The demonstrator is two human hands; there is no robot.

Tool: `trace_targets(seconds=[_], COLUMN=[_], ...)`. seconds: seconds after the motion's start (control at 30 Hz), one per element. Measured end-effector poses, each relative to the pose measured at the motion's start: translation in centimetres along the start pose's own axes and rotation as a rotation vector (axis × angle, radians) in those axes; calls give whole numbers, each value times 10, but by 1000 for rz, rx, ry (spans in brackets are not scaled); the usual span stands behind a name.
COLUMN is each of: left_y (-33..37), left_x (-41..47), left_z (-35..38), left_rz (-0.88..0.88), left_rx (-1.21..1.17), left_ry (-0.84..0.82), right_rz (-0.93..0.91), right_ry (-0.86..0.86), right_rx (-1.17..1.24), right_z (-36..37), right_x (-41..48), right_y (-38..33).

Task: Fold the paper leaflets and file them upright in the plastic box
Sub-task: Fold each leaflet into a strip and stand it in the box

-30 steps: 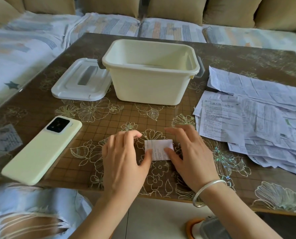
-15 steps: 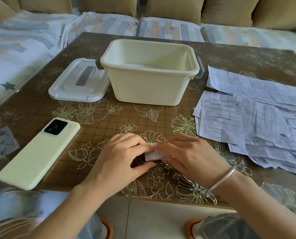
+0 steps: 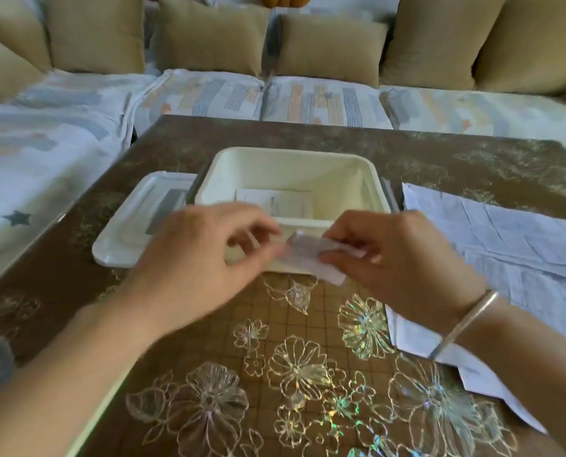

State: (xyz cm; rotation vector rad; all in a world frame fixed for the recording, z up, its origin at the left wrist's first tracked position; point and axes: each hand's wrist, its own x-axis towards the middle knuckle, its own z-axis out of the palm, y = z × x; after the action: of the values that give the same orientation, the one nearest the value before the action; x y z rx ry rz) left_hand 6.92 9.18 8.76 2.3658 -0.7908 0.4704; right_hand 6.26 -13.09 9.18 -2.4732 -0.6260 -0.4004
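1. Head view: the right hand point(image 3: 403, 258) pinches a small folded leaflet point(image 3: 308, 255) between thumb and fingertips and holds it in the air, above the table point(image 3: 308, 133) and in front of the near wall of the plastic box point(image 3: 291, 151).
2. The left hand point(image 3: 196, 262) is at the leaflet's other end with its fingers curled. Motion blur hides whether they grasp the paper or only come near it.
3. The box stands open in the middle of the table. A printed sheet point(image 3: 275, 201) is inside it near the front wall; I cannot tell whether it stands or lies flat.
4. The lid point(image 3: 133, 232) lies flat on the table, just beside the box on its left.
5. A heap of unfolded leaflets point(image 3: 512, 239) is spread on the table to the right of the box, partly under the right forearm.
6. A silver bracelet point(image 3: 462, 321) sits on the right wrist.
7. Tan cushions point(image 3: 209, 37) line the sofa beyond the table.
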Motion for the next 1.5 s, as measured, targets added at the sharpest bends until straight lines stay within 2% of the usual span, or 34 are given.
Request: trace_targets(seconds=[0.1,0.17,0.37,0.5,0.57,0.7,0.8,0.97,1.13,1.33,1.5], left_y=[-32,-51,-78,-78,-76,-81,-85,-84,-83,-88,-88], left_x=[49,77,131,137,135,125,123,132,134,130,125], left_z=[-22,-22,9,23,30,49,56,54,46,34,30], left_rz=[-170,-236,-217,-263,-207,-19,23,11,105,132,92], left_rx=[42,176,378,415,555,783,877,864,959,1032,937], left_ry=[84,12,-555,-914,-990,-912,-894,-856,-793,-750,-752], right_rz=[122,190,162,149,129,83,71,45,90,137,182], right_ry=[39,-46,-316,-414,-419,-439,-468,-482,-500,-469,-557], right_rx=[44,-10,-383,-428,-448,-480,-495,-480,-440,-325,-279], right_z=[-18,-15,28,46,58,83,96,102,100,86,79], right_x=[51,79,134,154,159,164,165,169,169,176,172], right_y=[22,34,54,62,61,56,54,53,56,62,63])
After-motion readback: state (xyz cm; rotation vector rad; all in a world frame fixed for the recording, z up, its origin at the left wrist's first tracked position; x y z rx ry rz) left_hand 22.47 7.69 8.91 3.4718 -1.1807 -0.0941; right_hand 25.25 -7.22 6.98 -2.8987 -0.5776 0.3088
